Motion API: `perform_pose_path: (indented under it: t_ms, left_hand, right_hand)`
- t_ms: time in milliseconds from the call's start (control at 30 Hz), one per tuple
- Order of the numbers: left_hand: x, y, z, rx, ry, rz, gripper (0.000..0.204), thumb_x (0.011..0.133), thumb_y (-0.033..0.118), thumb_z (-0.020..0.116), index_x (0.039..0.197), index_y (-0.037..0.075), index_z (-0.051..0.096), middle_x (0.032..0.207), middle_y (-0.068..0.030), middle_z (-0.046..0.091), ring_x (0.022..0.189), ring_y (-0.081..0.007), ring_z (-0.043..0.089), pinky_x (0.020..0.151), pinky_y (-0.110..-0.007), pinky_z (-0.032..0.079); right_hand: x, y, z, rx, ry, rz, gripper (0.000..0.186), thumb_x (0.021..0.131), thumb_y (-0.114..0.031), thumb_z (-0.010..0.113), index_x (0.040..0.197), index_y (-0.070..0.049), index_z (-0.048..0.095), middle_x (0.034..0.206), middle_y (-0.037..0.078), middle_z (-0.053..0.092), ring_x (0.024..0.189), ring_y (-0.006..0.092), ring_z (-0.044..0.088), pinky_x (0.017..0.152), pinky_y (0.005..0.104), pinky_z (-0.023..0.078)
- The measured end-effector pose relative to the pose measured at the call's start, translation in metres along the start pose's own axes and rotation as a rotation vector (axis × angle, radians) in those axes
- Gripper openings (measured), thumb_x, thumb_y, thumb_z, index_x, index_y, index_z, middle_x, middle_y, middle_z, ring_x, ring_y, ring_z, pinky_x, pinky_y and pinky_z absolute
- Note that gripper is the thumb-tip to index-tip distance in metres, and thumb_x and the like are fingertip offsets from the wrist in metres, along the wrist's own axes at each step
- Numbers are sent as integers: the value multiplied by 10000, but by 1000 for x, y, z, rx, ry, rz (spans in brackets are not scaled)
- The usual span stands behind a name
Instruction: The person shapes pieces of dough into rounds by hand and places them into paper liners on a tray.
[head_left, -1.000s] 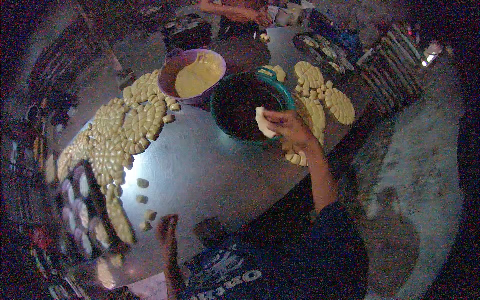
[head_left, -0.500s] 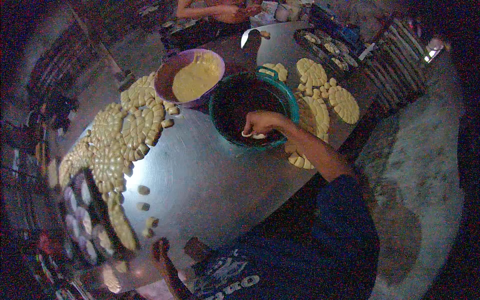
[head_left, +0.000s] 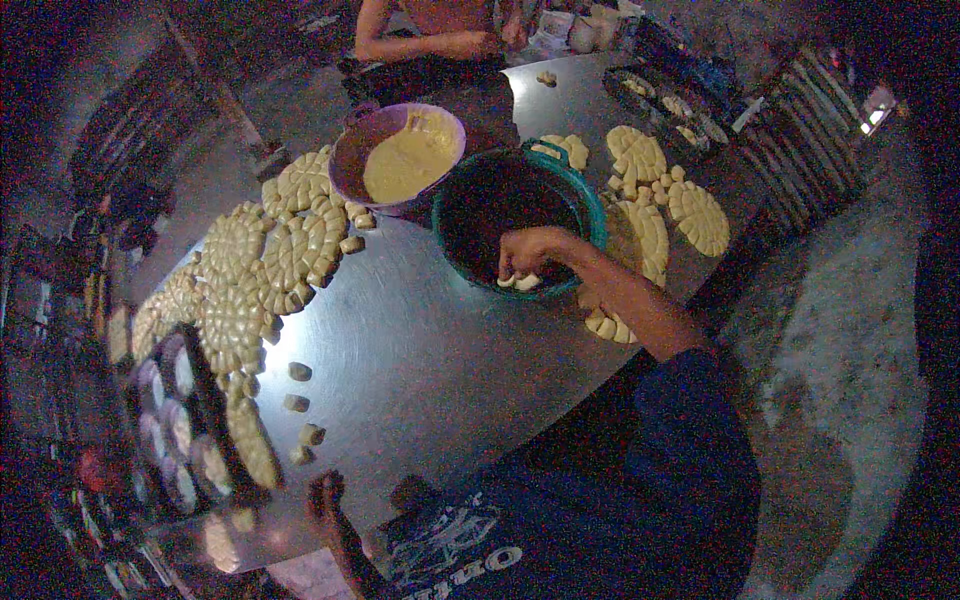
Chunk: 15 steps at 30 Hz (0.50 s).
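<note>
- fingers (head_left: 522, 277) of the right hand (head_left: 535, 255) are curled down inside the teal-rimmed bowl (head_left: 590, 200), pinched closed on a small pale piece of dough (head_left: 527, 283) at the bowl's near side.
- that dough looks soft, light and likely a bit tacky; i judge it would dent or tear under a hard squeeze, so a loose pinch across its middle with the fingertips suits it best.
- left hand (head_left: 328, 500) rests at the near edge of the table (head_left: 440, 370), fingers loosely bent, holding nothing that i can make out.
- table top is smooth grey metal with a dull shine, probably slick under dough.
- purple bowl (head_left: 350, 150) just beside the teal one holds a smooth yellow batter or paste.
- round patterned discs (head_left: 290, 250), ribbed like scallop shells, lie packed together to the left; more discs (head_left: 697, 215) lie to the right of the teal bowl.
- small dough lumps (head_left: 299, 372) sit in a loose line near a dark moulded tray (head_left: 175, 430) with round hollows.
- another person's hands (head_left: 470, 42) work at the far end of the table.
</note>
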<state>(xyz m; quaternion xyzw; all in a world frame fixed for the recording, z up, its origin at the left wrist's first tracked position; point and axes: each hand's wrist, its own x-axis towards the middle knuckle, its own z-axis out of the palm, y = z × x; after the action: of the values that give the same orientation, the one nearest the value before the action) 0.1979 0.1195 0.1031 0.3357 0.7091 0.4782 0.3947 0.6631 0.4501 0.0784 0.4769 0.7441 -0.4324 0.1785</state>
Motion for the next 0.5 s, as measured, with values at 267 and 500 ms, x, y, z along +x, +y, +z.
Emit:
perform_pose_path:
  t_ms: [267, 500]
  left_hand:
    - [-10, -5, 3, -70, -2, 58, 200, 897, 187, 617, 984, 10, 648, 953, -87, 660, 869, -176, 611, 819, -313, 495]
    - [-11, 15, 24, -87, -121, -29, 226, 910, 203, 609, 1026, 10, 629, 998, -99, 657, 924, -187, 621, 845, -326, 496]
  right_hand:
    - [-31, -25, -2, 118, 160, -164, 345, 723, -20, 644, 1059, -55, 717, 874, 33, 718, 721, 111, 614, 598, 292, 490]
    - [-65, -39, 5, 1080, 119, -320, 415, 842, -69, 662, 1249, -92, 584, 1062, 42, 665, 943, 148, 640, 824, 297, 528]
